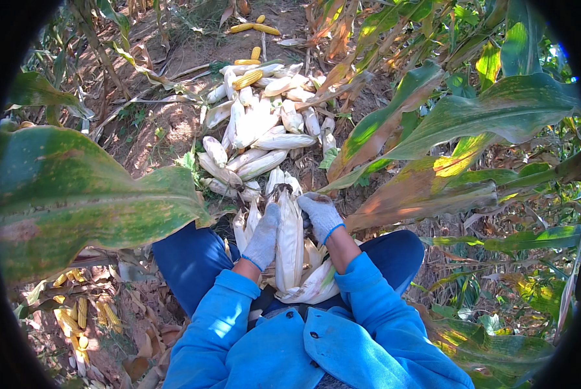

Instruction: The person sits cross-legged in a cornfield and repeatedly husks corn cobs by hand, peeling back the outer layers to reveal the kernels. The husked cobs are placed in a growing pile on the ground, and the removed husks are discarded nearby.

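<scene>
An ear of corn in its pale husk (289, 238) stands between my two gloved hands, its tip pointing away from me. My left hand (265, 238), in a grey knit glove, lies along its left side with the fingers near the upper end. On the other side, my right hand (320, 214) has curled fingers beside the upper part of the ear; whether they grip it cannot be told. Another husked ear (315, 287) and loose husks lie in my lap. Beyond my hands is a heap of corn ears in husks (256, 126), with a bare yellow ear (247, 79) on top.
Bare yellow ears (71, 316) lie on the ground at lower left, and a few more (255, 27) at the top. A broad corn leaf (86, 194) reaches in from the left close to my left arm. Corn leaves (485, 116) and stalks crowd the right side.
</scene>
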Motion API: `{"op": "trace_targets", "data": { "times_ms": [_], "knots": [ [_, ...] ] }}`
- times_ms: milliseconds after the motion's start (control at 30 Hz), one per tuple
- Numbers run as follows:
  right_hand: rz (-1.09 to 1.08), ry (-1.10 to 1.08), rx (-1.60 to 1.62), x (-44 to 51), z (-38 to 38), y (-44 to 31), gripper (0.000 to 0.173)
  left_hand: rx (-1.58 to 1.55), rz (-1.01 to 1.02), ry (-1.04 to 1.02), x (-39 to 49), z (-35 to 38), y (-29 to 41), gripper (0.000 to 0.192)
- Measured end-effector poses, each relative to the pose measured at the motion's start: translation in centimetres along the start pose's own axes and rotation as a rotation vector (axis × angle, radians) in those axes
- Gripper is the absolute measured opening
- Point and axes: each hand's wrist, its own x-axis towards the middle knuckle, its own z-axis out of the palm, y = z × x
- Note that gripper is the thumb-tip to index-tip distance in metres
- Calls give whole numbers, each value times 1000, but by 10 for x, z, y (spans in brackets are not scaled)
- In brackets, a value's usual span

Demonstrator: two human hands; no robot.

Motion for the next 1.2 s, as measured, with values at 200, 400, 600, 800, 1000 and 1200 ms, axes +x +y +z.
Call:
{"op": "trace_targets", "data": {
  "times_ms": [200,400,600,800,1000,1200],
  "knots": [
    [-314,-55,-254,-10,14,-12,41,-73,-96,-42,3,-3,0,63],
    [-232,-103,-292,-9,16,-20,38,-118,-131,-57,2,-5,-1,65],
    [-184,-5,1,3,16,5,24,-89,-108,-44,-3,-1,2,62],
    [163,-16,844,-4,21,14,20,425,440,66,-17,12,16,48],
    [-41,-95,748,-19,33,4,20,382,337,263,-7,6,30,55],
    [-287,-160,425,-28,31,-16,24,6,256,300,7,19,50,35]
  ]
}}
